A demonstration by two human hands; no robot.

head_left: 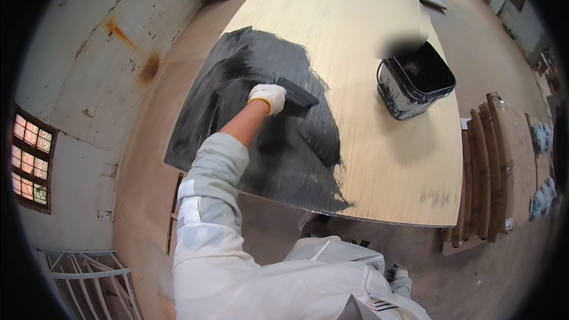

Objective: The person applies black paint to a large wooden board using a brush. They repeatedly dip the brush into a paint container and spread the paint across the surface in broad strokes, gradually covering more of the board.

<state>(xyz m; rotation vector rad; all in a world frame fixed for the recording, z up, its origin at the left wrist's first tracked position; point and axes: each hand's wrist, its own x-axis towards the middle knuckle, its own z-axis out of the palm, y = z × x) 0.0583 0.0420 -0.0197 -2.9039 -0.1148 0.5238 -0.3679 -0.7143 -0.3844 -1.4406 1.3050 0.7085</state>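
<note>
Head view, nearest first: a white sleeve comes up from the lower edge, pushed back off the forearm, and ends in a white work glove (268,97). Which hand it is I cannot tell for certain; it enters left of centre, so I take it for the left hand. It is closed around the handle of a wide black paintbrush (298,92), whose bristles lie flat on the wet black patch (261,136) covering the near left part of a large pale plywood sheet (367,142). The other hand is not visible.

The painted area ends in a ragged edge near the sheet's front rim (341,204); a heavily loaded brush dragged there could likely send black coating over the edge onto the floor and the person's light clothing below. The sleeve hangs close above the wet patch and could smear it.

Further off, to the right, a dark paint bucket (415,83) stands on bare wood, apart from the brush, its outside streaked. Its inside looks black; the level is not discernible. A wide sweep of the arm could knock it and spill it across the unpainted wood.

Beyond the sheet's right edge, brown boards (492,166) stand stacked on edge.
</note>
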